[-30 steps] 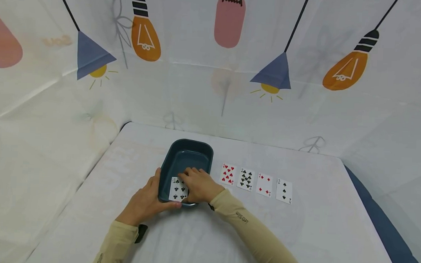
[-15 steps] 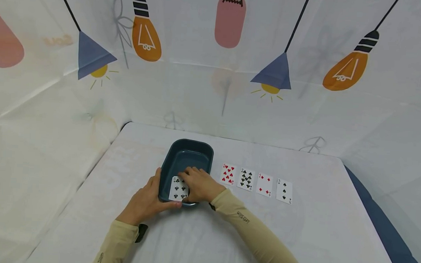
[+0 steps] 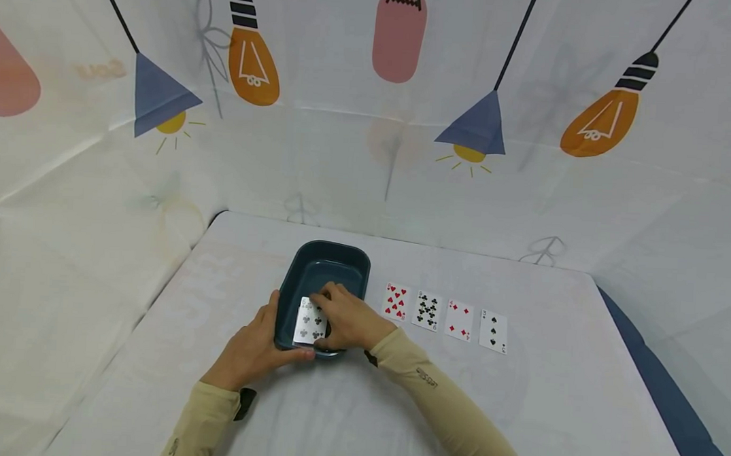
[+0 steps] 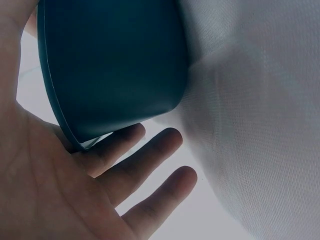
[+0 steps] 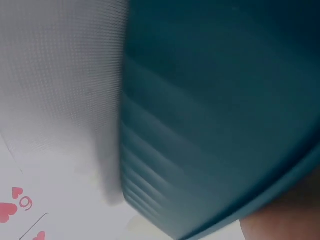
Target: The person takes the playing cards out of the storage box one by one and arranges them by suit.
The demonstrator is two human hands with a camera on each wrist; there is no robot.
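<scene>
A dark teal tray (image 3: 334, 273) stands on the white-covered table. My left hand (image 3: 251, 349) holds its near left corner, thumb along the near rim and fingers down the left side. In the left wrist view, several fingers (image 4: 160, 195) reach past the tray's wall (image 4: 115, 65). Inside the tray's near end, my right hand (image 3: 352, 319) pinches a clubs playing card (image 3: 309, 323) by its right side. The card is face up and slightly tilted, with a pale edge showing under its near end. In the right wrist view the tray's outer wall (image 5: 200, 120) hides most of that hand.
Right of the tray, face-up cards lie in a row: hearts (image 3: 395, 301), clubs (image 3: 426, 309), diamonds (image 3: 459, 320) and spades (image 3: 494, 331). A white printed cloth (image 3: 344, 159) hangs behind the table. Dark blue material (image 3: 653, 376) lies along the table's right edge.
My right hand has shifted slightly away from me, and the clubs card has moved that way with it and tilted. The left hand, tray and row of cards stay put.
</scene>
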